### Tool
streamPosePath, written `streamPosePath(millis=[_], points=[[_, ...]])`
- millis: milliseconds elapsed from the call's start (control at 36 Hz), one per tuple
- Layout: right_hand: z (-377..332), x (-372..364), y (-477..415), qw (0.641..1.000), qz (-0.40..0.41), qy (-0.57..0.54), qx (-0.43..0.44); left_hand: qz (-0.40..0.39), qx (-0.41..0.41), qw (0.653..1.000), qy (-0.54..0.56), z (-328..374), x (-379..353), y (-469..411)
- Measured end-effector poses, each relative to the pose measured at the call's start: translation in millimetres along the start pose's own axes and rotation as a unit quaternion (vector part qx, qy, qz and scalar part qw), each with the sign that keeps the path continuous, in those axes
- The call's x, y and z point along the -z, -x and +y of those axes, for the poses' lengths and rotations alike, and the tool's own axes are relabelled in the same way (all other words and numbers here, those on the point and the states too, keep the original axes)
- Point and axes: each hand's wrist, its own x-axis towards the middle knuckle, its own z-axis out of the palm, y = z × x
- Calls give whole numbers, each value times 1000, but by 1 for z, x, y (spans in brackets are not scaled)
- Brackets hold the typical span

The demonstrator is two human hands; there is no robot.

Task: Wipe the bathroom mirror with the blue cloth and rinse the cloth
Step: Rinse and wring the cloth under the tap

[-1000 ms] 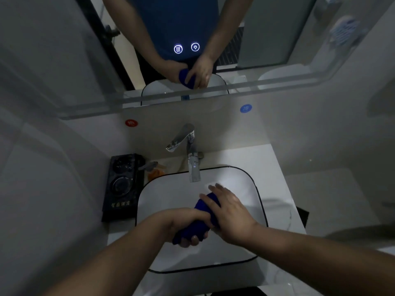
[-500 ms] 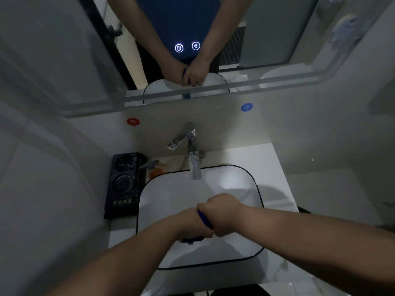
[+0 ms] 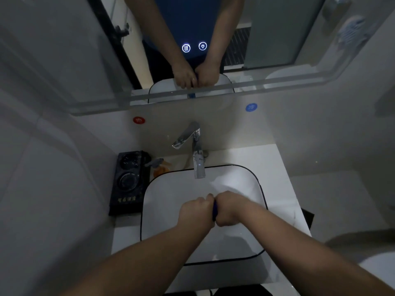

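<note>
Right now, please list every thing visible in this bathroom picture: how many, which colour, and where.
blue cloth: one, blue, squeezed between both grips over the basin
mirror: one, clear glass, on the wall above the faucet
touch buttons: two, glowing white, low on the mirror
basin: one, white with black rim, on the counter
faucet: one, chrome, behind the basin
counter: one, white, under the basin
red sticker: one, red, wall left of the faucet
blue sticker: one, blue, wall right of the faucet
black box: one, black, counter left of the basin
orange item: one, orange, between black box and faucet; unclear what
left grip: one, bare hand, holds the cloth
right grip: one, bare hand, holds the cloth
</note>
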Motion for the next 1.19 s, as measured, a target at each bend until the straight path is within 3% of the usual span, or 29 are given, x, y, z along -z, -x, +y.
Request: streamPosePath(millis=[111, 167, 222, 278, 333, 444, 611, 667, 778, 889, 944, 972, 1056, 1111, 1139, 1194], points=[[-1, -12, 6, 997, 2, -75, -26, -10, -5, 998, -57, 8, -1, -1], [-6, -24, 5, 990, 40, -131, -44, 39, -23, 996, -72, 3, -6, -11], [-11, -30, 5, 976, 89, -189, -61, 36, -37, 993, -109, -1, 7, -12], [-14, -28, 9, 963, 116, -235, -61, 52, -73, 987, -134, -8, 23, -12], [-15, -23, 20, 941, 91, -320, -66, 83, -129, 977, -147, -14, 33, -12], [-15, -22, 43, 793, -16, -604, -78, 122, -230, 955, -140, -22, 54, -19], [-21, -18, 59, 590, -118, -799, 2, 140, -343, 919, -138, -32, 103, -26], [-26, -16, 62, 551, -151, -820, 21, 147, -356, 913, -138, -38, 109, -28], [-32, -16, 63, 518, -183, -834, 52, 156, -332, 924, -109, -48, 105, -25], [-25, -22, 64, 516, -210, -828, 64, 166, -310, 931, -99, -44, 96, -15], [-17, -24, 67, 539, -221, -811, 53, 169, -291, 938, -77, -40, 90, -8], [-13, -24, 68, 569, -220, -791, 44, 168, -274, 945, -64, -37, 85, -3], [-2, -12, 77, 708, -186, -681, 13, 189, -178, 966, -8, -24, 64, 14], [7, 0, 83, 770, -150, -620, 11, 192, -96, 976, 30, -16, 55, 24], [12, 6, 87, 784, -140, -605, 17, 172, -54, 983, 36, -14, 53, 27], [22, 13, 93, 761, -135, -634, 36, 87, 13, 995, 51, -12, 55, 32]])
